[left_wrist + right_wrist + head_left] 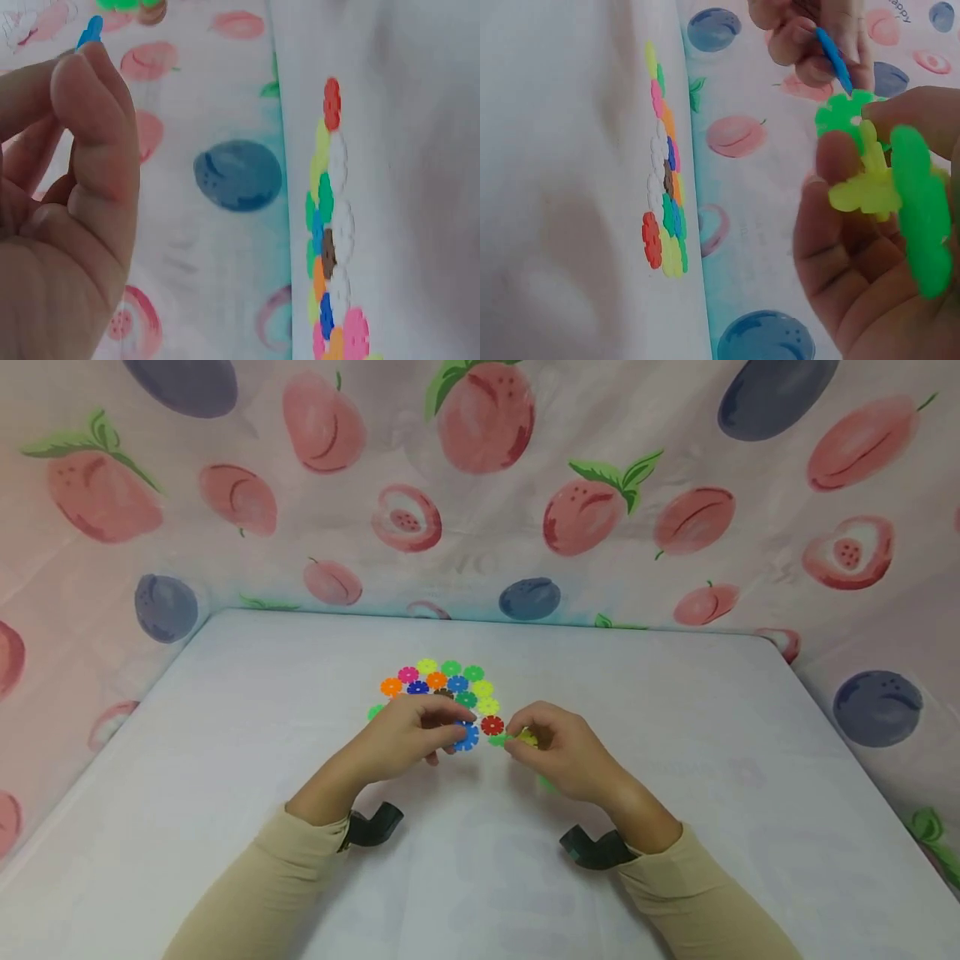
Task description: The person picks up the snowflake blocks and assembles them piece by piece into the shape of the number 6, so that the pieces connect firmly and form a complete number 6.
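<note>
Fruit-printed cloth walls enclose a smooth white table [675,860], above whose middle a notched blue plastic disc [467,737] is pinched by the left hand [405,739], while a small joined cluster of green and yellow notched plastic discs [885,176] is gripped in the curled fingers of the right hand [562,756]. Just behind the hands a flat patch of loose multicoloured discs [442,685] is laid, partly hidden by the left fingers, with bare tabletop left open out to every edge.

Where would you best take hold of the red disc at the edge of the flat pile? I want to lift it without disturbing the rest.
Pinch the red disc by its notched rim on the near, outer side, coming from above. It lies flat on the table at the cluster's edge, and that side looks free.
</note>
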A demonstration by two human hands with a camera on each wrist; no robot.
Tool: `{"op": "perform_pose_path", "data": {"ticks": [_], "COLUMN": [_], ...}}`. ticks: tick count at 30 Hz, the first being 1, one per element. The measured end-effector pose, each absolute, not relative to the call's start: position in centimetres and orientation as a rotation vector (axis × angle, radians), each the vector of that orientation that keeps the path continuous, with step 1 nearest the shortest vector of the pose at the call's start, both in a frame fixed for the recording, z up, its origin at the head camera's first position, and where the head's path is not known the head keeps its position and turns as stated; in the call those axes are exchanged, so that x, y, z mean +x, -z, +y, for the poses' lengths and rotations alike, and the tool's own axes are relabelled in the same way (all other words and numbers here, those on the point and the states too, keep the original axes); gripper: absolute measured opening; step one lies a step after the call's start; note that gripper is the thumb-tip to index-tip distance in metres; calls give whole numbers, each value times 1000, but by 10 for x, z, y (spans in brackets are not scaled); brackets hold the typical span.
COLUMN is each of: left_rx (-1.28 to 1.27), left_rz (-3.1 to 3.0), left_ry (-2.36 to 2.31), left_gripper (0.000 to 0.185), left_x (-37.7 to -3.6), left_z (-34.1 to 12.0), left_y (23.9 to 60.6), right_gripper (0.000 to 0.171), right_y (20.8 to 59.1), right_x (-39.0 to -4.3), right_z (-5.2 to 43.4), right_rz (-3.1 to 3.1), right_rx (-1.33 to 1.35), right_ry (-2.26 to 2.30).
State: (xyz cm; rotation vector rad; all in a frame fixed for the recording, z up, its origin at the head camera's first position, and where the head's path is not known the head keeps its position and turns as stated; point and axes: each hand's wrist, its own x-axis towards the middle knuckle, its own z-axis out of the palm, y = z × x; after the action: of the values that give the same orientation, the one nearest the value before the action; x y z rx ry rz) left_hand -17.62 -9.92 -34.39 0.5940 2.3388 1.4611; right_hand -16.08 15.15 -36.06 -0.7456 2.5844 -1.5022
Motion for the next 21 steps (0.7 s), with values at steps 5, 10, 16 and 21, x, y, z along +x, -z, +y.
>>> {"op": "perform_pose_path", "data": {"ticks": [5, 10, 16, 21], "left_rx": [599, 588, 556, 589], "left_rz": [2311, 2319, 2324, 2299], "left_ry": [-1501, -1501, -1512, -1519], "left_gripper": [30, 33, 32, 33], "left_x": [-171, -170, -169, -167], "left_z": [-93, -91, -90, -88], "left_y": [343, 342, 341, 342], "right_gripper": [8, 11, 12, 13], "right_y": [361, 360, 361, 362], "right_x": [-159, -159, -160, -160], "right_z": [150, 150, 150, 150], "right_rz": [2558, 2519, 2449, 2463], "right_rx": [-789, -821, -863, -904], "right_ry": [1596, 1640, 1684, 1662]}}
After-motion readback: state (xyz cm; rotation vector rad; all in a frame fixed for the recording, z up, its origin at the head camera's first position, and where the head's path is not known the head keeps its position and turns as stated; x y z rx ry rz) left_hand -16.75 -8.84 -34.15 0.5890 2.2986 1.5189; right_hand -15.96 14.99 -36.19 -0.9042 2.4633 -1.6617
